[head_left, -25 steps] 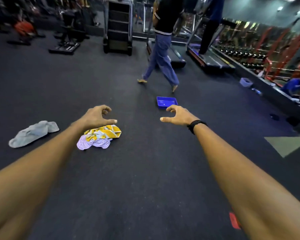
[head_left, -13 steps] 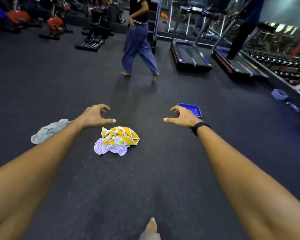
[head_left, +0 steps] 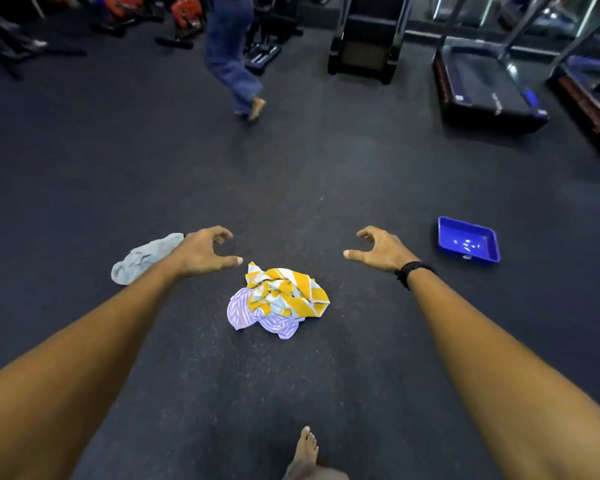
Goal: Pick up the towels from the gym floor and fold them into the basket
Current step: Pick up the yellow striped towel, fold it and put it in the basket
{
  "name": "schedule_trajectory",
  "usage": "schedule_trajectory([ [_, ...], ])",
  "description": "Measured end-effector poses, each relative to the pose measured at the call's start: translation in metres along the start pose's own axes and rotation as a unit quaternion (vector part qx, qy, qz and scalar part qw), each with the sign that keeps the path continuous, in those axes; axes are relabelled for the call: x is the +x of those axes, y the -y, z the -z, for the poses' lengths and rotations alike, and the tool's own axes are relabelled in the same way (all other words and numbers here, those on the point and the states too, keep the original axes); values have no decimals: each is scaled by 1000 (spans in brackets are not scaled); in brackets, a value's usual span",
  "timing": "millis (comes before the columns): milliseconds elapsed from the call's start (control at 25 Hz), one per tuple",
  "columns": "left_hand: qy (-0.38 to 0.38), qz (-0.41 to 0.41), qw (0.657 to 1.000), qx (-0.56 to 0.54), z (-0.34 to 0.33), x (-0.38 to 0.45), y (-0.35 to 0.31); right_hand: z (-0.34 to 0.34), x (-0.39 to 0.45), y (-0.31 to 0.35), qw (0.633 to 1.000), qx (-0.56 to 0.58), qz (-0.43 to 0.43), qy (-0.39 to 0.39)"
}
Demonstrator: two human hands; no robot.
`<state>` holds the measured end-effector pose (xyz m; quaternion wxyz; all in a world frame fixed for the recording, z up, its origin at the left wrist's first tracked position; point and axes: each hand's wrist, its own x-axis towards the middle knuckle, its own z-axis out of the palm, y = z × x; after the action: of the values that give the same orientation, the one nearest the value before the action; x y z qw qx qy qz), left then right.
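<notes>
A crumpled yellow-and-white striped towel (head_left: 288,291) lies on the dark gym floor, on top of a lilac striped towel (head_left: 246,311). A pale grey towel (head_left: 142,259) lies to their left, partly hidden by my left wrist. A shallow blue basket (head_left: 445,230) sits on the floor to the right. My left hand (head_left: 203,252) hovers above and left of the pile, fingers curled apart, holding nothing. My right hand (head_left: 378,249), with a black wristband, hovers up and right of the pile, also empty with fingers apart.
Another person (head_left: 234,53) in blue trousers walks barefoot across the floor ahead. Treadmills (head_left: 482,84) stand at the back right, a black step machine (head_left: 366,43) at the back centre, other gym machines at the back left. My bare foot (head_left: 303,455) shows at the bottom edge.
I have moved closer, so the towel pile now lies between and below my hands. The blue basket has shifted to the right of the view. The other person has walked left.
</notes>
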<state>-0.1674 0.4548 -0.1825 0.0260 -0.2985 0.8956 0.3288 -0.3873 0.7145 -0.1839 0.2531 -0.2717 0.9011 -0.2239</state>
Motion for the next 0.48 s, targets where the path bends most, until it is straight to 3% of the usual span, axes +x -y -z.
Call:
schedule_trajectory([
  [200, 57, 35, 998, -20, -30, 112, 50, -45, 128, -21, 999, -20, -30, 41],
  [480, 162, 10, 987, 7, -172, 288, 169, -218, 309, -116, 991, -24, -83, 105],
])
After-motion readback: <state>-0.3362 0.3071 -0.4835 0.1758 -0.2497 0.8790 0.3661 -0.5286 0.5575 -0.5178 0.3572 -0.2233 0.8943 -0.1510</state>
